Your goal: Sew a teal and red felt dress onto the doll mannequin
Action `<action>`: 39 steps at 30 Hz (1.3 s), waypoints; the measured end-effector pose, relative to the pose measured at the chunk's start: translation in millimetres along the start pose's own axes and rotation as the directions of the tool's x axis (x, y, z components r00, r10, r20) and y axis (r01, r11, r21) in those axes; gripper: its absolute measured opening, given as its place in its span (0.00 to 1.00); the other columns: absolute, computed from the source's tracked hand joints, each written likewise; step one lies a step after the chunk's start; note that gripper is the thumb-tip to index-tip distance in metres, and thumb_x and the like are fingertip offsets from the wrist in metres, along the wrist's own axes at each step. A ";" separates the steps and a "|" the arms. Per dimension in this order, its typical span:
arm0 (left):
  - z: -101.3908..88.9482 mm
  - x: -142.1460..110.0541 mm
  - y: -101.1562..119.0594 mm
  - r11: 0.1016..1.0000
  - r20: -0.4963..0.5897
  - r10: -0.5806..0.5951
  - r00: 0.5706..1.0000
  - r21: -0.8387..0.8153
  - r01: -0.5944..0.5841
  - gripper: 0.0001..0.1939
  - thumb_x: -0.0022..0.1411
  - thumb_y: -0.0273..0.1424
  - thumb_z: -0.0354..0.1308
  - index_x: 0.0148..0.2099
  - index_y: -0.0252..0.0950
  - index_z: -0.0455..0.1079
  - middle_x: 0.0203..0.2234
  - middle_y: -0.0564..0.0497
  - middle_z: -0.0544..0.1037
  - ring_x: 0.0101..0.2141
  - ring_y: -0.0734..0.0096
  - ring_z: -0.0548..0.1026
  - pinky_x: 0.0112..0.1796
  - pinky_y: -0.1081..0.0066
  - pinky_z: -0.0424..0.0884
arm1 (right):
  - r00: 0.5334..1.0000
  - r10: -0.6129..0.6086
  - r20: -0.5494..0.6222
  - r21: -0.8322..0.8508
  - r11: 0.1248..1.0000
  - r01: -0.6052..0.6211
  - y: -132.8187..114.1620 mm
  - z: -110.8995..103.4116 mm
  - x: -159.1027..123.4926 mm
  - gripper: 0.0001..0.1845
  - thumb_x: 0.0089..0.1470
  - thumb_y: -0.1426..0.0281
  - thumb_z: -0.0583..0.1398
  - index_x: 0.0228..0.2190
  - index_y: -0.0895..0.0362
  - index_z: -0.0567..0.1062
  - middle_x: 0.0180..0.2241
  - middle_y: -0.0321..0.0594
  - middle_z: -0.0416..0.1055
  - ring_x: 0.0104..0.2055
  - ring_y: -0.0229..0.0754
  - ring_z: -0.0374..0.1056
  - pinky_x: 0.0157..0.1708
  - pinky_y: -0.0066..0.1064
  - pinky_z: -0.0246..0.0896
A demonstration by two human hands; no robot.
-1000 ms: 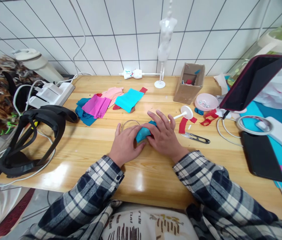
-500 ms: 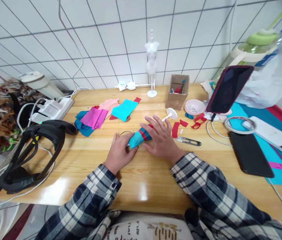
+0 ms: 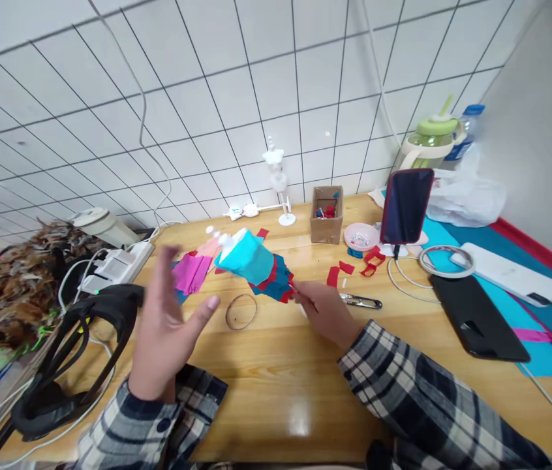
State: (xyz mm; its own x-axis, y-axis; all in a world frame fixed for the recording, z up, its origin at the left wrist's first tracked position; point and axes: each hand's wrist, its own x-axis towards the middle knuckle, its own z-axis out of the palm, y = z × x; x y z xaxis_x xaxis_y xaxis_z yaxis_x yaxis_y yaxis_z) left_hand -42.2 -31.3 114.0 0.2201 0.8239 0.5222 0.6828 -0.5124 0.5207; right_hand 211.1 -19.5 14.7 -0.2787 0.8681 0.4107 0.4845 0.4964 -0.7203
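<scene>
Tilted over the table is a small white mannequin point(image 3: 228, 242) dressed in a turquoise, dark blue and red paper-like or cloth outfit point(image 3: 251, 260). My right hand point(image 3: 327, 310) is closed around its stand at the lower end, just below the blue and red hem. My left hand point(image 3: 166, 326) is raised to the left of the mannequin, fingers apart and slightly blurred, touching nothing. A thin wire ring point(image 3: 241, 311) lies on the table between the hands. Thread snips point(image 3: 363, 301) and red scraps point(image 3: 333, 276) lie just beyond my right hand.
A second white mannequin point(image 3: 279, 179) stands by the tiled wall, beside a cardboard box point(image 3: 326, 230) and a pink bowl point(image 3: 362, 236) of beads. Magenta cloth point(image 3: 192, 275) and a black headset point(image 3: 80, 365) lie left. Right are a propped phone point(image 3: 407, 205) and a flat black phone point(image 3: 481, 320).
The dressed mannequin has been lifted and turned, its top pointing up and left. My left hand has let go and moved left; my right hand now grips the stand. The view has tilted upward.
</scene>
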 end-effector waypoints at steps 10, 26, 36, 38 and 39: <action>36.1 39.4 18.8 0.709 0.221 -0.151 0.964 -0.655 0.261 0.46 0.60 0.62 0.28 0.65 0.35 0.56 0.51 0.35 0.75 0.52 0.50 0.73 0.49 0.52 0.70 | 0.972 0.086 0.218 0.465 0.866 -0.181 -27.5 26.5 -16.2 0.09 0.59 0.71 0.54 0.32 0.55 0.75 0.30 0.36 0.77 0.31 0.38 0.72 0.31 0.26 0.64; 50.6 32.6 21.5 0.510 0.220 -0.167 0.961 -0.815 0.275 0.38 0.56 0.50 0.61 0.63 0.38 0.57 0.34 0.47 0.75 0.38 0.62 0.75 0.37 0.66 0.73 | 0.984 0.057 0.170 0.330 0.937 -0.112 -23.9 37.7 -22.3 0.09 0.59 0.72 0.55 0.28 0.55 0.71 0.28 0.35 0.76 0.30 0.39 0.72 0.32 0.27 0.60; 47.7 33.3 25.3 0.432 0.310 -0.198 0.930 -0.824 0.367 0.38 0.56 0.50 0.61 0.63 0.37 0.59 0.40 0.42 0.78 0.39 0.60 0.77 0.37 0.67 0.73 | 0.979 0.064 0.194 0.348 0.929 -0.130 -21.6 39.8 -22.6 0.10 0.60 0.71 0.54 0.27 0.56 0.70 0.28 0.35 0.75 0.31 0.37 0.72 0.32 0.25 0.59; 43.0 35.4 27.2 0.332 0.345 -0.205 0.916 -0.856 0.396 0.43 0.53 0.55 0.61 0.64 0.37 0.58 0.46 0.39 0.77 0.45 0.54 0.76 0.43 0.62 0.72 | 0.981 0.072 0.183 0.365 0.921 -0.136 -19.4 40.4 -22.5 0.08 0.60 0.72 0.54 0.30 0.56 0.72 0.28 0.35 0.76 0.31 0.37 0.72 0.32 0.25 0.60; 41.1 37.0 28.6 0.265 0.354 -0.216 0.910 -0.876 0.404 0.46 0.51 0.58 0.58 0.64 0.36 0.58 0.48 0.38 0.76 0.48 0.51 0.75 0.45 0.59 0.71 | 0.981 0.079 0.180 0.385 0.912 -0.144 -18.6 40.9 -22.6 0.08 0.60 0.72 0.55 0.31 0.56 0.73 0.29 0.35 0.76 0.31 0.36 0.72 0.32 0.25 0.60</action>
State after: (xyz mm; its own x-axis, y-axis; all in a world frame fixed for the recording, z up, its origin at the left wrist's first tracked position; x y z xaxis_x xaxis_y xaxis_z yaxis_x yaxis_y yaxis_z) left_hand 14.1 -5.5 120.5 0.2996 0.9460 0.1234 -0.3399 -0.0150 0.9403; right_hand 174.4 -48.5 -4.1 -0.3844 0.8900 0.2454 0.1623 0.3269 -0.9310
